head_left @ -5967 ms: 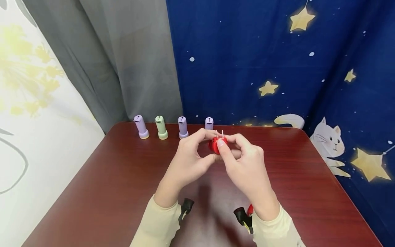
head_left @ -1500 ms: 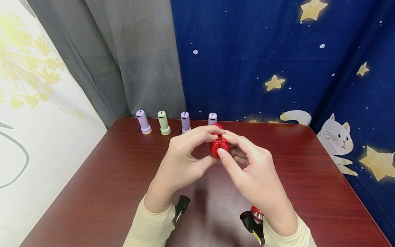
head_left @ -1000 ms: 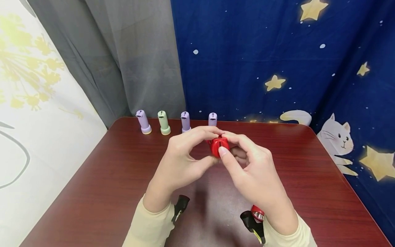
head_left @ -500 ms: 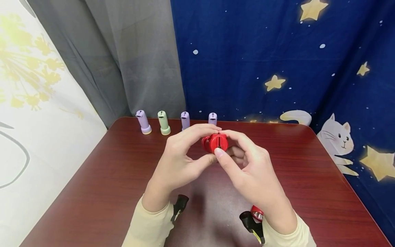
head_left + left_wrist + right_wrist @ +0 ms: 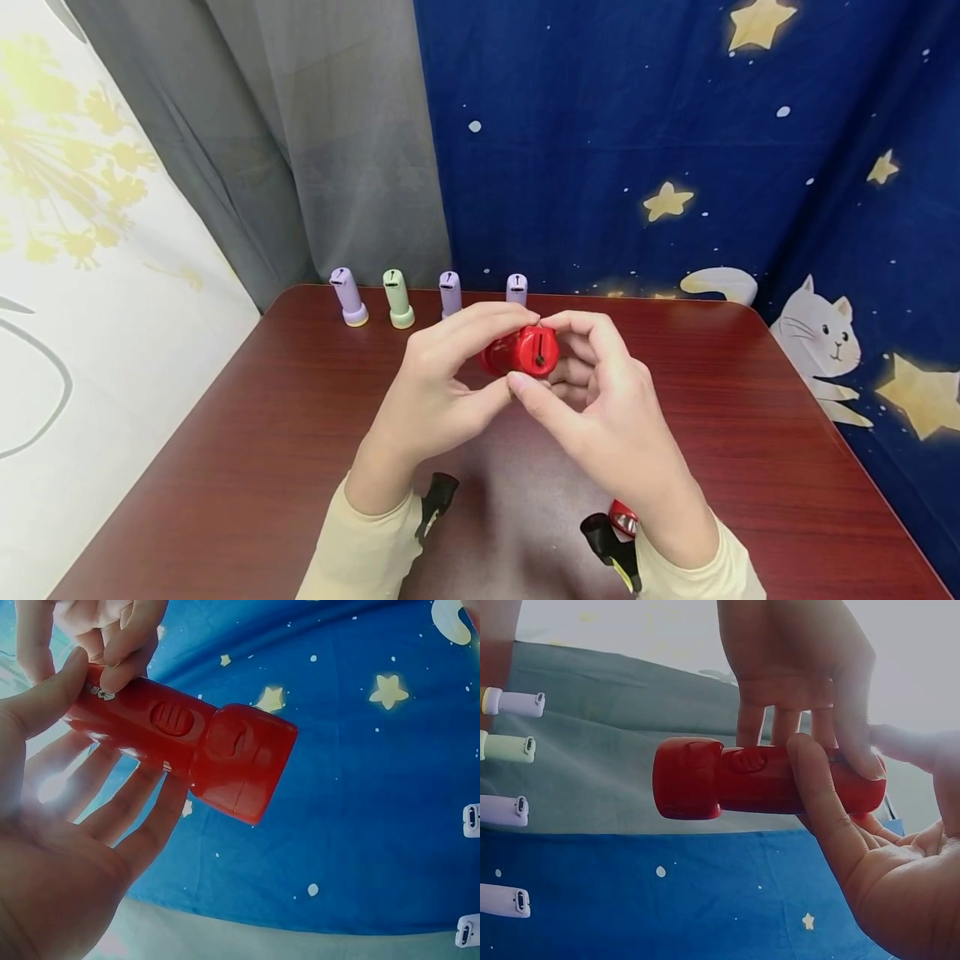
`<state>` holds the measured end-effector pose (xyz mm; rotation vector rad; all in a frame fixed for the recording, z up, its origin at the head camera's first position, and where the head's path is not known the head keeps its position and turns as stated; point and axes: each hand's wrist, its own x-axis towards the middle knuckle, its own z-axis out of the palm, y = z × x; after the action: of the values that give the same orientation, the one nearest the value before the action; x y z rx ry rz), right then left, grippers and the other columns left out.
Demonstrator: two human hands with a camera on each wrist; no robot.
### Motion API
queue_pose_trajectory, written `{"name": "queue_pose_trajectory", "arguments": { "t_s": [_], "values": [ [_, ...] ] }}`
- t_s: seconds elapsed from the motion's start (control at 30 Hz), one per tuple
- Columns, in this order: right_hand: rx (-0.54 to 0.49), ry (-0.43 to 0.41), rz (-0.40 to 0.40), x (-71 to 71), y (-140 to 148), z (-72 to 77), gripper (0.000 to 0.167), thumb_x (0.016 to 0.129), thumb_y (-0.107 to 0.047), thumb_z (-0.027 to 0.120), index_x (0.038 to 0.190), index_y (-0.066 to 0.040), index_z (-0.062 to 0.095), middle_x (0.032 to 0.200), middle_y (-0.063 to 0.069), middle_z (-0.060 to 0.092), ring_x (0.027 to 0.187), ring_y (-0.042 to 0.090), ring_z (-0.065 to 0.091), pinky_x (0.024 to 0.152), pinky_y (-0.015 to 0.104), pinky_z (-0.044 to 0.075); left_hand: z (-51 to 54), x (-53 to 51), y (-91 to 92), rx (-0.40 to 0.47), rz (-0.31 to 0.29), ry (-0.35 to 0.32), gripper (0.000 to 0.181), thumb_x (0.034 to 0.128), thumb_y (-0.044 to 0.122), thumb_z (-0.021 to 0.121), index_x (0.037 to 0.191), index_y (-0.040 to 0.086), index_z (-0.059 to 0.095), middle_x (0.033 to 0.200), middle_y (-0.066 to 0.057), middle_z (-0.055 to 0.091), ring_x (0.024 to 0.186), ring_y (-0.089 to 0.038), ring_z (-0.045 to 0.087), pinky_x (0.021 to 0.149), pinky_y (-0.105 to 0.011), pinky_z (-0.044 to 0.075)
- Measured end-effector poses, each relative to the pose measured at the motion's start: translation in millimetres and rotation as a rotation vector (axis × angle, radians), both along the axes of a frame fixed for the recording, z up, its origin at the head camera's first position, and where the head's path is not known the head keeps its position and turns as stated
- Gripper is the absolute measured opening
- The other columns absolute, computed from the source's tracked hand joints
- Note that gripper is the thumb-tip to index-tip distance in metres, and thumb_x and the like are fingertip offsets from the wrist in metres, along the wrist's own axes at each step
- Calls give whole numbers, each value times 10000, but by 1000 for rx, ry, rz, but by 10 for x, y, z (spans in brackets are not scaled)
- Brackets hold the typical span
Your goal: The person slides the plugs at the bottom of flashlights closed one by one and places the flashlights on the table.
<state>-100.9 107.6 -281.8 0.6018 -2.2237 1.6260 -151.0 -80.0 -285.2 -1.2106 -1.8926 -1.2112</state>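
A red flashlight (image 5: 538, 350) is held up above the table between both hands, its tail end with a dark slot facing the head view. My left hand (image 5: 446, 375) grips the body, thumb below and fingers over the top. My right hand (image 5: 600, 392) holds the tail end between thumb and index finger, its other fingers bent behind. In the left wrist view the flashlight (image 5: 172, 727) shows its ribbed switch and wide head. The right wrist view shows the flashlight (image 5: 765, 780) lying sideways across the fingers.
Along the far edge of the brown table (image 5: 300, 433) stand purple flashlights, such as the leftmost purple one (image 5: 347, 296), and a light green flashlight (image 5: 398, 300). Another red flashlight (image 5: 623, 517) lies partly hidden by the right forearm. Curtains hang behind the table.
Two metal prongs stuck up from the tail earlier; they no longer show, and the slotted end does. The flashlight has since turned sideways, and the right thumb has slid off the slot to its lower edge.
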Motion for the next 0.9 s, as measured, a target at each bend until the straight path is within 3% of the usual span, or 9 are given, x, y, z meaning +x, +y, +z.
{"name": "queue_pose_trajectory", "arguments": {
  "t_s": [0.23, 0.47, 0.63, 0.9],
  "values": [
    [31, 13, -12, -23, -2, -2, 434, 928, -63, 808, 1300, -70, 584, 1158, 61, 793, 828, 125, 769, 781, 258, 662, -3, 10, -18, -51, 17, -69, 394, 856, -21, 800, 1241, 21, 725, 1270, -121, 743, 1215, -214, 714, 1017, -324, 615],
    [-83, 54, 54, -42, 67, 11, 451, 913, 60, 769, 1331, -17, 618, 1200, 159, 775, 906, 169, 795, 779, 284, 669, 32, 34, -35, -67, -20, -136, 469, 858, 55, 867, 1301, 47, 713, 1330, -98, 724, 1285, -200, 679, 1027, -335, 609],
    [-72, 120, 111, -74, 129, 22, 499, 934, 118, 710, 1405, 6, 589, 1281, 227, 729, 1006, 133, 772, 795, 288, 667, 59, 38, -31, -48, -13, -132, 454, 888, 82, 850, 1325, 71, 730, 1379, -87, 709, 1348, -203, 650, 1070, -299, 585],
    [6, 173, 138, -100, 208, 44, 569, 967, 132, 647, 1497, -64, 580, 1346, 145, 682, 891, 138, 768, 827, 264, 658, 30, 9, -34, -50, 13, -106, 439, 898, 37, 830, 1325, 59, 730, 1391, -106, 719, 1375, -219, 648, 1110, -313, 565]
  ]
}}
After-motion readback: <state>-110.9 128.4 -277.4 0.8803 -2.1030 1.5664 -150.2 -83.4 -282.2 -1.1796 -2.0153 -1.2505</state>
